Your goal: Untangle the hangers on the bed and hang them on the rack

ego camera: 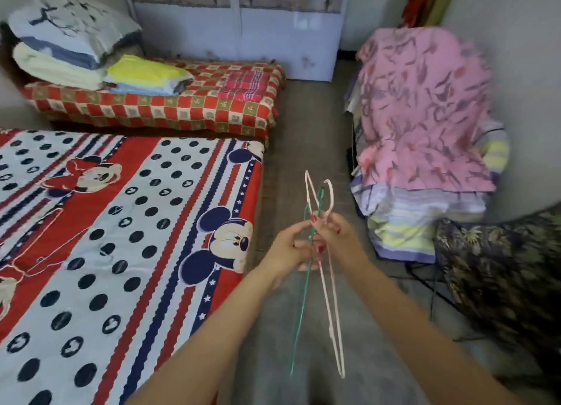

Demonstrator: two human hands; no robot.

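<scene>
Both hands hold a small bunch of wire hangers over the floor, right of the bed (121, 222). My left hand (288, 247) and my right hand (337, 237) pinch the bunch together near the necks. A pale pink hanger (332, 313) hangs down with its hook pointing up beside a second pale hook. A thin green hanger (299, 322) hangs alongside it, its hook crossing the pink ones above my fingers. A faint pale hanger (57, 247) lies flat on the cartoon-print bed cover at the left. No rack is clearly visible.
A second mattress (151, 110) with a checked cover carries folded bedding at the back left. A white cabinet (236, 28) stands behind it. At the right, a pile (425, 116) draped in pink floral cloth sits by a dark patterned fabric (501, 277). Grey floor runs between.
</scene>
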